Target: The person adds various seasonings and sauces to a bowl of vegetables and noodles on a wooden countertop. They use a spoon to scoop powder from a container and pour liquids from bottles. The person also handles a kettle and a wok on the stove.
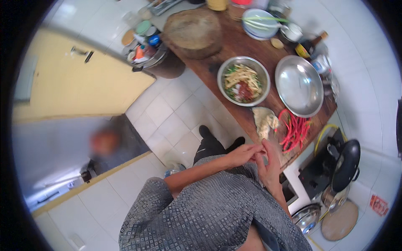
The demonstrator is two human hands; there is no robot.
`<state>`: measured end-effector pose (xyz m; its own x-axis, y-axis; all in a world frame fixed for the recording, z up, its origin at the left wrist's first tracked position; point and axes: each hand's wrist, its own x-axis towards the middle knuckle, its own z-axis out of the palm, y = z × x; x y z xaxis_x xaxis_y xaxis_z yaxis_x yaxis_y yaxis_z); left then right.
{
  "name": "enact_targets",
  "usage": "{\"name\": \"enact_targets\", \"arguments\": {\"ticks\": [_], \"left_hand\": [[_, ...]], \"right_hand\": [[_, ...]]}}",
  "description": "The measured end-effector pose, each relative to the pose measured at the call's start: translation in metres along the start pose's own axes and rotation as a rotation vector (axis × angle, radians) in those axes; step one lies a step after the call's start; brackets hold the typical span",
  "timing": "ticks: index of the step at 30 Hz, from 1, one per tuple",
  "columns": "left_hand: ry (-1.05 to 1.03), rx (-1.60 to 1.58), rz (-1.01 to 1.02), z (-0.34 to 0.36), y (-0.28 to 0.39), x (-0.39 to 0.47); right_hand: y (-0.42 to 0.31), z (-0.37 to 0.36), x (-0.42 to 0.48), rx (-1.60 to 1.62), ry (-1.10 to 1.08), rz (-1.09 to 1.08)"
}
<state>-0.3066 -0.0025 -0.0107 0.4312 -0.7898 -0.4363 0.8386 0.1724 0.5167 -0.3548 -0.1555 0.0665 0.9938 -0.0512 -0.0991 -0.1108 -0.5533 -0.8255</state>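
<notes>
My left hand [245, 154] and my right hand [269, 168] meet in front of my body, fingers touching, beside the front edge of the wooden table [205, 73]. Whether anything small is between the fingers cannot be seen. Just beyond them a crumpled pale cloth [263, 120] lies on the table, with a heap of long red chilies [294, 133] to its right. Farther back, a steel bowl [221, 82] holds pale strips, chopped greens, a dark red paste and white grains. Right of it lies a wide, shiny metal basin [300, 84].
A thick round wooden chopping block [193, 29] sits at the table's far left. Bowls with scallions [260, 23] and a brown bottle [309, 45] stand along the back. A black wok [345, 166] is by the stove at right. A yellow door [84, 75] is at left.
</notes>
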Motion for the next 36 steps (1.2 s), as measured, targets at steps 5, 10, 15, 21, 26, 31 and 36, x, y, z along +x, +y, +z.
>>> {"name": "enact_targets", "arguments": {"ticks": [5, 10, 15, 21, 26, 31, 36], "left_hand": [[-0.025, -0.625, 0.120, 0.004, 0.073, -0.046], [0.174, -0.738, 0.578, -0.060, 0.160, -0.094], [0.556, -0.542, 1.086, -0.128, 0.206, -0.175], [0.688, -0.318, 1.320, -0.152, 0.180, -0.200], [0.780, 0.057, 1.108, -0.148, 0.165, -0.205], [0.932, 0.199, 1.191, -0.180, 0.197, -0.223], [1.356, 0.598, 1.261, -0.232, 0.253, -0.266]], "right_hand": [[-0.067, 0.071, 0.057, -0.210, -0.014, -0.392], [-0.137, 0.158, 0.089, -0.096, -0.177, -0.498], [-0.210, 0.239, 0.118, 0.201, -0.400, -0.574], [-0.231, 0.308, 0.168, 0.315, -0.488, -0.559], [-0.237, 0.338, 0.236, 0.481, -0.476, -0.032], [-0.250, 0.390, 0.262, 0.879, -0.525, 0.359], [-0.263, 0.425, 0.263, 1.108, -1.012, 0.327]]}}
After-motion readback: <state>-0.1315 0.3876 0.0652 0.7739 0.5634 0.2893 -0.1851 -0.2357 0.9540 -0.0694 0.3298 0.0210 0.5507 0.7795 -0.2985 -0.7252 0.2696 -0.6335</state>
